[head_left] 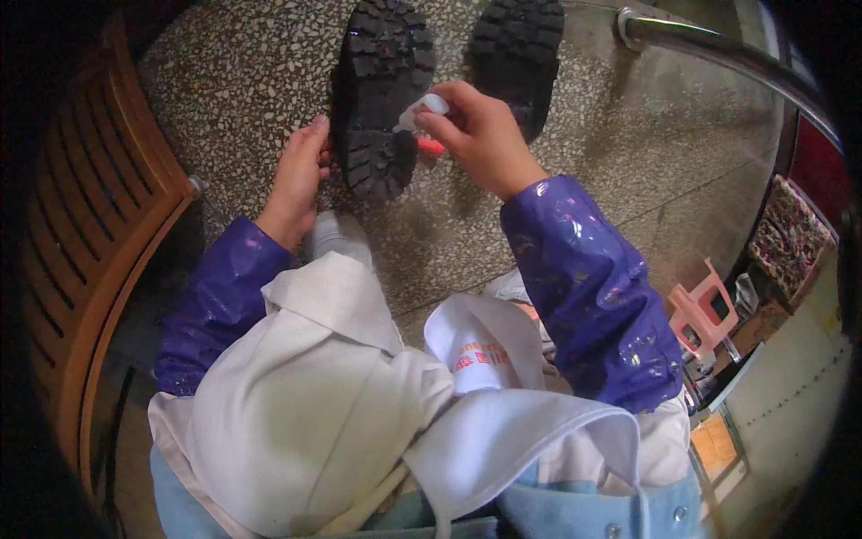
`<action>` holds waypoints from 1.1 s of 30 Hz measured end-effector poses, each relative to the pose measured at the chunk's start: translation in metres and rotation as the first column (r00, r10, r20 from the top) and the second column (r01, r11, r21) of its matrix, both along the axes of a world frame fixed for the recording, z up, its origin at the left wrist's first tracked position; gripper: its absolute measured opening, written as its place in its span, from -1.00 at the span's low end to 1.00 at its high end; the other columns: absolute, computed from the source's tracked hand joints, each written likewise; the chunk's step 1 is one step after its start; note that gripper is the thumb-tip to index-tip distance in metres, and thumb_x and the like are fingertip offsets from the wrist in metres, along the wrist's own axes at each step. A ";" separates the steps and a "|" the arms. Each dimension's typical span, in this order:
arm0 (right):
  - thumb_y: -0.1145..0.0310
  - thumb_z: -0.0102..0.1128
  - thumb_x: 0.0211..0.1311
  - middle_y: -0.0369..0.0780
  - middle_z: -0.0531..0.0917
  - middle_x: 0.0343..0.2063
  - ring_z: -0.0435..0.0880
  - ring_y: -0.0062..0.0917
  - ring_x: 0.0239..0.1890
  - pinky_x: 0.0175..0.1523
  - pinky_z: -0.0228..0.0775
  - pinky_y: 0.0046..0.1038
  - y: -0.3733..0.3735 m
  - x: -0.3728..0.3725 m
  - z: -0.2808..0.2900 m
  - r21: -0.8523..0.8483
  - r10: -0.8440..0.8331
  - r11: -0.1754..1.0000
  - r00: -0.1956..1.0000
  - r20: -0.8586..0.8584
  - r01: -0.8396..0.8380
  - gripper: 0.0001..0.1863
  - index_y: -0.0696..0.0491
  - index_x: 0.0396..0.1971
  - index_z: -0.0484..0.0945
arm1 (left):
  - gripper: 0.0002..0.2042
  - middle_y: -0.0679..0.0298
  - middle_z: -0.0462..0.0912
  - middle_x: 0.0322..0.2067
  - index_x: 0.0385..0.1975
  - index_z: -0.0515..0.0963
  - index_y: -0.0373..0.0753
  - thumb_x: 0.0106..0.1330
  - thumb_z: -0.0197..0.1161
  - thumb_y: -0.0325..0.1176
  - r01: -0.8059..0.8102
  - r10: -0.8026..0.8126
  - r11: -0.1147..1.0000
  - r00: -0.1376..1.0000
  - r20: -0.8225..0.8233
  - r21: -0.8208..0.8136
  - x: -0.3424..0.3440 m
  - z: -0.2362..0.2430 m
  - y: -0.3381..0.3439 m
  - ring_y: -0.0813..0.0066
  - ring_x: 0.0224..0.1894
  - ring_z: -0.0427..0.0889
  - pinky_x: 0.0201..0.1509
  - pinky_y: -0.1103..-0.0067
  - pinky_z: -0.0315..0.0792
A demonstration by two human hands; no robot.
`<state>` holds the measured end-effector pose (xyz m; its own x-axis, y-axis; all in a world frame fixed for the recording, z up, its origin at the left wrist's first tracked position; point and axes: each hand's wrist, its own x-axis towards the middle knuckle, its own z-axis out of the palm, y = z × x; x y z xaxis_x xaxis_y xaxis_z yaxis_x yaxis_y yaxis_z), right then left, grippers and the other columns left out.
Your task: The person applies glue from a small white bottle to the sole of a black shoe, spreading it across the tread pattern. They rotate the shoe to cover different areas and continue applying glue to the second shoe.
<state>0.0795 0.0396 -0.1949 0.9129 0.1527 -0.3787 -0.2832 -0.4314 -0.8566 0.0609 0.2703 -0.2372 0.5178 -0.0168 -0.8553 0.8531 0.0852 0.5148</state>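
Note:
A black boot (382, 99) lies with its deep-treaded sole turned up, and my left hand (303, 171) grips its left edge, some fingertips hidden behind it. In my right hand (485, 135) is a small white squeeze bottle (426, 110), pinched between thumb and fingers. The bottle's narrow tip points down-left at the sole, just above the heel; whether it touches cannot be made out. Something small and red (431, 145) shows under my right hand, beside the heel. A second black boot (516, 63) lies sole up to the right.
Speckled stone floor (242, 72) lies beneath the boots. A slatted wooden bench or chair (99, 207) stands at left. A metal rail (709, 40) curves across the upper right. A pink plastic stool (703, 310) is at right. White cloth (305, 377) covers my lap.

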 end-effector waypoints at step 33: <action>0.39 0.29 0.00 -0.15 0.59 -0.38 0.60 -0.22 -0.34 -0.28 0.47 -0.31 -0.023 0.012 0.004 -0.139 0.335 0.939 0.929 0.159 -0.315 -0.74 0.05 -0.25 0.53 | -0.84 0.46 0.53 -0.39 -0.26 0.45 -0.18 0.32 0.18 -0.26 -0.092 0.089 0.974 0.996 -0.023 -0.205 -0.001 -0.027 -0.002 0.74 -0.38 0.45 -0.33 0.73 0.32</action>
<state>0.0913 0.0171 -0.1911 0.8740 0.4190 -0.2460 0.0404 -0.5672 -0.8226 0.0600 0.2678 -0.2639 0.5139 -0.1464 -0.8452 0.8435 0.2653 0.4670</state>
